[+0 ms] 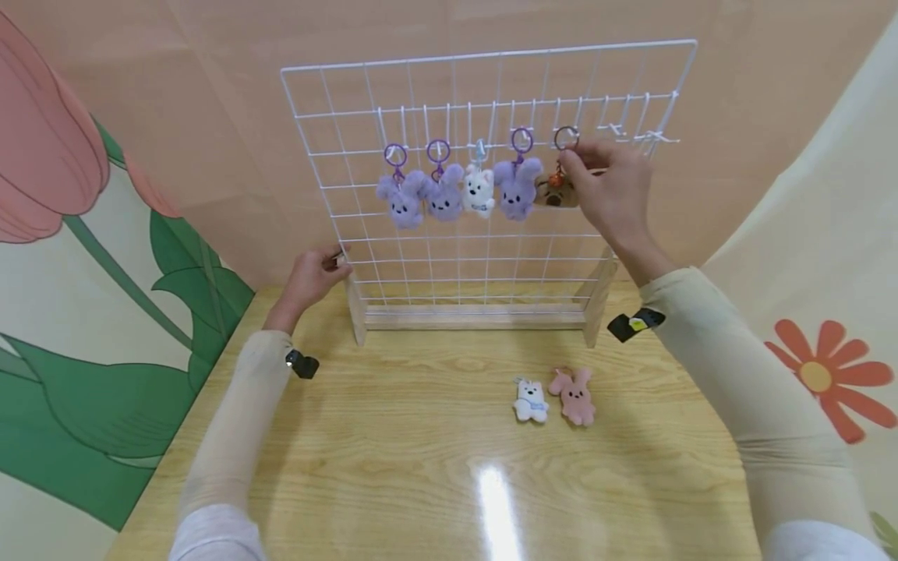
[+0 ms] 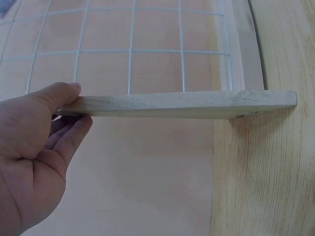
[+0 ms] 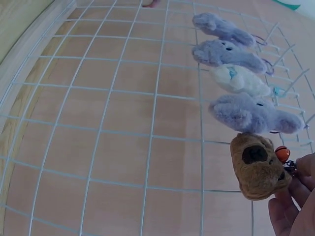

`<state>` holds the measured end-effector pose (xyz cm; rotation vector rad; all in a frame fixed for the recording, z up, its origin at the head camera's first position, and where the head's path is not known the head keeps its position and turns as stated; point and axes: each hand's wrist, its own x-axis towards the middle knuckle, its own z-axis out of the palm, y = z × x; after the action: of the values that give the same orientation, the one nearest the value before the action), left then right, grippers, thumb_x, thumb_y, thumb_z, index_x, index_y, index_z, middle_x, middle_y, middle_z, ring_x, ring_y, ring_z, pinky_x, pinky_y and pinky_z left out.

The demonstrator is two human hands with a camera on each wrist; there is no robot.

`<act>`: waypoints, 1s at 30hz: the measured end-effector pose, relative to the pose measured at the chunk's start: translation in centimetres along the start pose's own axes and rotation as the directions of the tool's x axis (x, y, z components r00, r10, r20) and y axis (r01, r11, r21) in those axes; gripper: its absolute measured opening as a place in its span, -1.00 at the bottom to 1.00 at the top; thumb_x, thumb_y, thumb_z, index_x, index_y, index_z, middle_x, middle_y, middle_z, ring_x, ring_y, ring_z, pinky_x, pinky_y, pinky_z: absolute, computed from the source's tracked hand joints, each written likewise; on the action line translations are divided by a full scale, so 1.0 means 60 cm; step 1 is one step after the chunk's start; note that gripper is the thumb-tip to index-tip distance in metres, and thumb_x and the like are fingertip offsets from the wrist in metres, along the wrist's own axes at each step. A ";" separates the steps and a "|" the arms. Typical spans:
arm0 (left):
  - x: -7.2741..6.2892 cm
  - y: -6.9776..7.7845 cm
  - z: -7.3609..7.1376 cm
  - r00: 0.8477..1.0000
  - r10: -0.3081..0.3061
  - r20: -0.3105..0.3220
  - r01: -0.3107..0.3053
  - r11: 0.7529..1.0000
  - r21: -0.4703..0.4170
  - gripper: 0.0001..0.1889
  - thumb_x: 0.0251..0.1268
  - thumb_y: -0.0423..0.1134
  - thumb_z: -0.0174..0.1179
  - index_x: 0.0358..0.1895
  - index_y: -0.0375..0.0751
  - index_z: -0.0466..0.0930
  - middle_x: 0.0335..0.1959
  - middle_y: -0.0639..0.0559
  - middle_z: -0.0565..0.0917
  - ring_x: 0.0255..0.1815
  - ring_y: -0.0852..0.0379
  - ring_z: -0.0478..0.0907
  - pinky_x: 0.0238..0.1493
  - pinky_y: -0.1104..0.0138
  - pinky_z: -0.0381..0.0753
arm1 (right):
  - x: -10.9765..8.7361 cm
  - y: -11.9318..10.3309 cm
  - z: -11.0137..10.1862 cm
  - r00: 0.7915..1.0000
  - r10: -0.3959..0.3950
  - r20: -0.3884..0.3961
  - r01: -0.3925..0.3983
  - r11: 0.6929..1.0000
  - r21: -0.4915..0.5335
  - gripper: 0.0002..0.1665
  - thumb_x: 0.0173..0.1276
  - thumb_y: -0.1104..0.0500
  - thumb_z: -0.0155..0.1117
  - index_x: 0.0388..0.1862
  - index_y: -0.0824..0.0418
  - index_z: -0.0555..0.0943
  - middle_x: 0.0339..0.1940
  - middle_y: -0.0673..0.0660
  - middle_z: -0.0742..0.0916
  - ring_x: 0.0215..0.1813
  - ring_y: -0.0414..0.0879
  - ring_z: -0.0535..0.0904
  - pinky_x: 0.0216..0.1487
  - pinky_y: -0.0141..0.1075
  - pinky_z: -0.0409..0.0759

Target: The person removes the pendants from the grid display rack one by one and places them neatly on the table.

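My left hand [image 1: 312,276] pinches the upper end of the wooden side leg [image 2: 162,104] of a white wire grid rack [image 1: 459,259], thumb on one face and fingers on the other. At the rack's right side, my right hand [image 1: 617,187] grips a brown plush keychain [image 3: 258,169] near its ring and orange bell [image 3: 282,154]. The keychain's dark ring [image 1: 566,139] stands up at a hook; whether it is over the hook I cannot tell. To its left hang purple bunny keychains [image 1: 517,189] and a white bear keychain [image 1: 479,192], the brown one beside the nearest bunny.
On the wooden table [image 1: 393,460] before the rack lie a white bear plush [image 1: 531,401] and a pink bunny plush [image 1: 575,397]. Bare hooks [image 1: 648,136] stick out at the grid's upper right. Printed flower cloths flank the table.
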<state>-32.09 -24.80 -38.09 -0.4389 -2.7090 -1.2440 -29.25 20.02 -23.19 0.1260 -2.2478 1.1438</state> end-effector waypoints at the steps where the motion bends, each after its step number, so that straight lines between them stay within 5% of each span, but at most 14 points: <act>1: 0.000 0.000 0.000 1.000 -0.002 0.000 0.002 1.000 -0.001 -0.51 0.47 -0.33 0.25 0.39 -0.37 0.47 0.22 -0.40 0.61 0.20 -0.25 0.63 0.19 0.03 0.69 | 0.000 0.000 0.000 1.000 0.003 -0.002 -0.003 1.000 0.001 -0.65 0.46 -0.03 0.35 -0.01 0.19 0.79 -0.09 0.16 0.84 -0.31 -0.43 0.63 -0.22 -0.59 0.65; 7: 0.002 -0.001 0.000 1.000 -0.018 -0.004 0.018 1.000 0.006 -0.51 0.48 -0.32 0.25 0.39 -0.38 0.46 0.29 -0.40 0.56 0.24 -0.26 0.61 0.21 0.04 0.67 | -0.001 0.000 -0.003 1.000 -0.003 -0.009 0.003 1.000 0.009 -0.64 0.47 -0.03 0.32 -0.04 0.21 0.80 -0.15 0.10 0.85 -0.32 -0.41 0.63 -0.26 -0.61 0.62; 14: 0.004 0.001 0.002 0.998 0.039 -0.040 -0.037 0.998 0.045 -0.56 0.42 -0.39 0.28 0.31 -0.45 0.53 0.26 -0.44 0.56 0.18 -0.30 0.63 0.17 0.00 0.69 | -0.005 0.002 -0.003 0.999 -0.035 -0.031 0.036 0.999 0.033 -0.62 0.47 -0.03 0.31 -0.09 0.27 0.79 -0.21 0.06 0.84 -0.30 -0.40 0.62 -0.21 -0.58 0.64; 30: 0.001 0.004 0.000 1.000 0.013 -0.023 -0.012 0.999 0.041 -0.55 0.45 -0.35 0.26 0.35 -0.38 0.52 0.18 -0.39 0.65 0.16 -0.22 0.66 0.11 0.08 0.73 | -0.020 -0.013 -0.028 0.999 -0.044 -0.030 0.046 0.997 0.057 -0.63 0.45 -0.03 0.33 -0.11 0.26 0.79 -0.32 -0.12 0.78 -0.27 -0.32 0.64 -0.21 -0.57 0.65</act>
<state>-32.09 -24.63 -37.94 -0.4333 -2.7026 -1.1810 -27.21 20.64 -22.57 0.1811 -2.1766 1.1798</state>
